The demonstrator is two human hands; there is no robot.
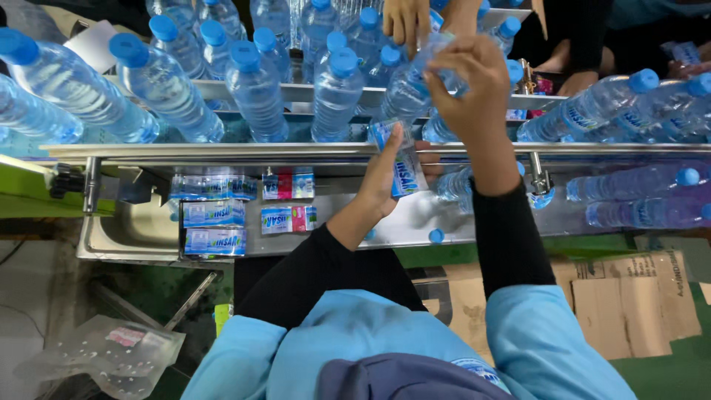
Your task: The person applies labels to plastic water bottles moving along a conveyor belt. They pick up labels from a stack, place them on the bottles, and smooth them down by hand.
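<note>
My left hand (390, 180) grips a flat blue-and-white label sleeve (404, 164) just below the metal rail (222, 150). My right hand (468, 87) is raised above it, fingers closed around the upper part of a clear plastic water bottle (409, 92) with a blue cap, standing among the others. Another person's hand (406, 22) reaches in from the far side and touches the top of the same bottle. Both my forearms wear black sleeves under light blue cuffs.
Several blue-capped bottles (255, 89) stand on the conveyor; more lie on their sides at right (644, 200). Stacks of label sleeves (215, 215) sit on a steel tray (118, 237). A loose blue cap (437, 235), flattened cardboard (637, 296) and a plastic bag (111, 348) lie lower down.
</note>
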